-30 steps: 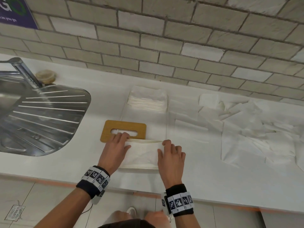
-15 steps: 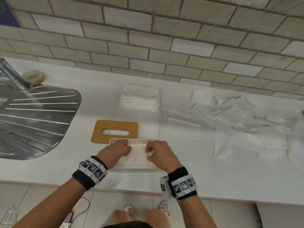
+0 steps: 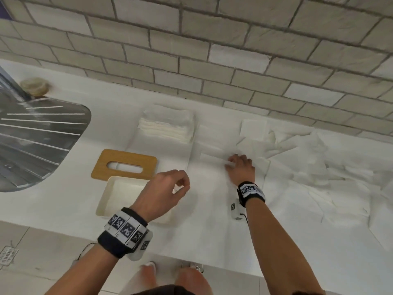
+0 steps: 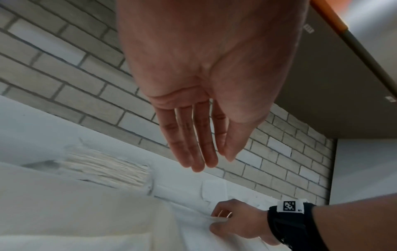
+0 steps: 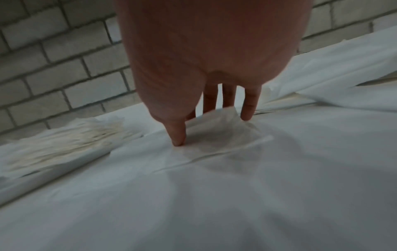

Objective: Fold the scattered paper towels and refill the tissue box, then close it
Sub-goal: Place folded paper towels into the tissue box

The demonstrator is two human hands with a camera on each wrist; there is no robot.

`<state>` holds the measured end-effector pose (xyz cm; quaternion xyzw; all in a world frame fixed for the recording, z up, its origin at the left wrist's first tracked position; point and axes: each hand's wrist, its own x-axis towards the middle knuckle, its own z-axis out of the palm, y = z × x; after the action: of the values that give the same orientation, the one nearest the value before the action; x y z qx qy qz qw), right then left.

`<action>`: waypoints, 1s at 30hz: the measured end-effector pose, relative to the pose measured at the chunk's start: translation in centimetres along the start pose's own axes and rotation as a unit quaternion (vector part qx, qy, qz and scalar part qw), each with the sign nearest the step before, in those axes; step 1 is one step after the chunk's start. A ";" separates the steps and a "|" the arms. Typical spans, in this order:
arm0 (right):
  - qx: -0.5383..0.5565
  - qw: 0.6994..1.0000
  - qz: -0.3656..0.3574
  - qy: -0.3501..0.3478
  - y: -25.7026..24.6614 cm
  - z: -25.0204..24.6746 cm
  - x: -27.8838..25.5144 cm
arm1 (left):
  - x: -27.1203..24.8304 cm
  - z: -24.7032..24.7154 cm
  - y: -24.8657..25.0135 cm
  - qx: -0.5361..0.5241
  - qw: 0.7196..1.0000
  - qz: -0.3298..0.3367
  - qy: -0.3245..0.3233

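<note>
- Tissue box (image 3: 110, 196), lower centre, lay uncovered; contents indistinct.
- Wooden lid (image 3: 125, 165) rested beside it.
- Left hand (image 3: 163, 192) hovered, fingers relaxed, empty.
- Right hand (image 3: 241, 169) pinched a paper towel (image 5: 217, 135).

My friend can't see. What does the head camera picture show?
A person's right hand pinches a paper towel from a scattered spread on a white counter, while the left hand hovers empty over an open tissue box. The wooden lid lies beside it, a folded stack behind.
</note>
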<state>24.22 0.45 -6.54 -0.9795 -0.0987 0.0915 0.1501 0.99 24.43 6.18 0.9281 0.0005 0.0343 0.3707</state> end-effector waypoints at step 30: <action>0.004 0.989 0.072 -0.129 -1.6 -2.5 14.0 | 1.7 -2.2 4.1 -0.044 0.993 -0.110 0.027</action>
<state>37.98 4.34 -5.75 -0.9633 -0.0459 0.2282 0.1334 2.40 23.01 10.75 0.9041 0.1109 0.0187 0.4122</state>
